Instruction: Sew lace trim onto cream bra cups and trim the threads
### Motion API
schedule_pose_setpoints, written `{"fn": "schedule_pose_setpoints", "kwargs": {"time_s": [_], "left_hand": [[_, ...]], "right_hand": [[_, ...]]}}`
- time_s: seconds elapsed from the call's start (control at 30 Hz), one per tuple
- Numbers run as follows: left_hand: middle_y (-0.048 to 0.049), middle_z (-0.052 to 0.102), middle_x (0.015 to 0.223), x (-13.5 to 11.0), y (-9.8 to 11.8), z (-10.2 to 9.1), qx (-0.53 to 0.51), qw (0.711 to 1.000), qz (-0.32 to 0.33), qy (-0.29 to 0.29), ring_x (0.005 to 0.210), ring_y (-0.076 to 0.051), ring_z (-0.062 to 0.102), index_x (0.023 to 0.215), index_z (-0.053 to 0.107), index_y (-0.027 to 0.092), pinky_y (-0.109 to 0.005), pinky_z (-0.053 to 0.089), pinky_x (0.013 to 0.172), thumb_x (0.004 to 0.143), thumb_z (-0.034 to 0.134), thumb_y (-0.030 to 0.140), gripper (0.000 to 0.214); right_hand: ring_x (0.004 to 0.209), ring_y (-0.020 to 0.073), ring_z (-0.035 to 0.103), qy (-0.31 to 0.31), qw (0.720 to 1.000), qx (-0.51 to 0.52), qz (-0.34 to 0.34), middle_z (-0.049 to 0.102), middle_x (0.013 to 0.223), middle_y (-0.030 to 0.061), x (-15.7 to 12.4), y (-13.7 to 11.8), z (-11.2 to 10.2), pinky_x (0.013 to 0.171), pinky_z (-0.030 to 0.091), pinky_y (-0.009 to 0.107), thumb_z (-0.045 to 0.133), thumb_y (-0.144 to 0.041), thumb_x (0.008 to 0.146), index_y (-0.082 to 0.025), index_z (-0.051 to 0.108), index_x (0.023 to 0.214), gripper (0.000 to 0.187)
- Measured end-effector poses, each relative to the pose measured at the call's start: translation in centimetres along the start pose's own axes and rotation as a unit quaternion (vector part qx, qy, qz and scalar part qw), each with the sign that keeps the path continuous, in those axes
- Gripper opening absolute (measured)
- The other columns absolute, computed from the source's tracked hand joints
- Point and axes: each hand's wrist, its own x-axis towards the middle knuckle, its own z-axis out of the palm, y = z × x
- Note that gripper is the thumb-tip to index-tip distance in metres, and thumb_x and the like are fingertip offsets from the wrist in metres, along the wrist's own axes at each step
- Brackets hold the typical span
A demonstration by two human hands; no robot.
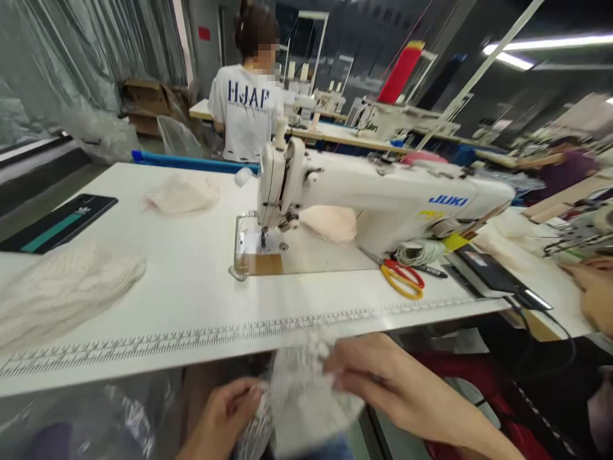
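Note:
Below the front edge of the sewing table, my right hand (373, 377) pinches a pale, off-white piece of fabric (301, 402) by its upper right side. The fabric is blurred by motion. To its left, my left hand (232, 402) has thumb and fingers pressed together on a whitish, gathered bit of material (258, 415); whether it belongs to the same piece I cannot tell. Above both hands stands a white JUKI sewing machine (383, 191). A stack of cream fabric pieces (71, 287) lies on the left of the table, with a smaller cream piece (184, 193) behind it.
Scissors with red and yellow handles (402, 280) lie beside a coil of cord (419, 252). A black phone-like case (62, 220) is at the far left. A printed ruler (215, 332) runs along the table's front edge. One person (249, 105) stands behind; another's hand (596, 287) is at right.

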Motion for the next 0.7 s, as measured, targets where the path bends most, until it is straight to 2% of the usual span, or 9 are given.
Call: {"fn": "schedule_pose_setpoints", "kwargs": {"time_s": [0.1, 0.17, 0.27, 0.33, 0.47, 0.57, 0.7], "left_hand": [[-0.0046, 0.071, 0.082, 0.0, 0.7, 1.0, -0.043, 0.999, 0.007, -0.028, 0.083, -0.021, 0.062, 0.1, 0.069, 0.015, -0.026, 0.046, 0.077, 0.073, 0.067, 0.054, 0.048], [-0.0057, 0.071, 0.087, -0.6, 1.5, 1.7, -0.056, 0.997, -0.005, -0.052, 0.086, -0.022, 0.062, 0.104, 0.068, 0.015, -0.027, 0.046, 0.08, 0.075, 0.067, 0.051, 0.047], [-0.0062, 0.071, 0.093, -1.8, 2.3, 2.2, -0.067, 0.996, -0.021, -0.063, 0.092, -0.023, 0.061, 0.107, 0.068, 0.017, -0.031, 0.045, 0.085, 0.076, 0.066, 0.048, 0.044], [-0.0057, 0.071, 0.094, -2.5, 2.4, 2.2, -0.08, 0.995, -0.029, -0.057, 0.093, -0.024, 0.06, 0.108, 0.068, 0.018, -0.031, 0.045, 0.085, 0.076, 0.067, 0.047, 0.043], [-0.0058, 0.071, 0.092, -3.4, 2.3, 2.0, -0.097, 0.993, -0.055, -0.035, 0.092, -0.024, 0.06, 0.107, 0.069, 0.018, -0.031, 0.046, 0.083, 0.072, 0.069, 0.047, 0.045], [-0.0053, 0.07, 0.091, -3.7, 2.4, 2.1, -0.08, 0.995, -0.061, 0.0, 0.09, -0.023, 0.059, 0.105, 0.07, 0.018, -0.031, 0.045, 0.085, 0.071, 0.07, 0.047, 0.044], [-0.0063, 0.069, 0.093, -4.1, 2.9, 1.8, -0.06, 0.997, -0.056, -0.004, 0.09, -0.024, 0.06, 0.107, 0.069, 0.018, -0.031, 0.047, 0.083, 0.073, 0.067, 0.046, 0.044]], "right_hand": [[0.071, 0.0117, 0.06, -0.092, 0.975, 0.193, -0.068, 0.067, 0.077, 0.0038, -0.5, -1.2, 1.7, 0.067, 0.042, 0.019, 0.047, -0.03, 0.095, -0.015, 0.064, 0.084, 0.025], [0.065, 0.0116, 0.058, -0.089, 0.964, 0.242, -0.066, 0.064, 0.07, 0.0039, 0.1, -0.8, 4.0, 0.061, 0.042, 0.019, 0.05, -0.034, 0.093, -0.013, 0.064, 0.08, 0.028], [0.059, 0.0103, 0.05, -0.044, 0.983, 0.175, 0.019, 0.057, 0.063, -0.0013, 1.4, 0.5, 7.3, 0.055, 0.036, 0.019, 0.054, -0.029, 0.09, -0.015, 0.063, 0.082, 0.018], [0.062, 0.0109, 0.049, -0.032, 0.99, 0.121, 0.06, 0.055, 0.066, -0.0021, 1.8, 1.1, 8.6, 0.056, 0.034, 0.019, 0.054, -0.028, 0.089, -0.017, 0.061, 0.085, 0.014], [0.073, 0.0131, 0.05, -0.039, 0.993, 0.077, 0.078, 0.054, 0.077, -0.0015, 1.3, 1.1, 9.2, 0.062, 0.035, 0.02, 0.055, -0.028, 0.087, -0.02, 0.058, 0.09, 0.009], [0.072, 0.013, 0.049, -0.045, 0.992, 0.079, 0.082, 0.052, 0.075, -0.0018, 1.0, 0.7, 8.8, 0.061, 0.034, 0.02, 0.055, -0.026, 0.086, -0.02, 0.056, 0.088, 0.006], [0.067, 0.0119, 0.046, -0.044, 0.991, 0.093, 0.083, 0.05, 0.069, -0.0031, 1.2, 0.4, 8.2, 0.059, 0.032, 0.02, 0.055, -0.024, 0.085, -0.019, 0.054, 0.085, 0.005]]}}
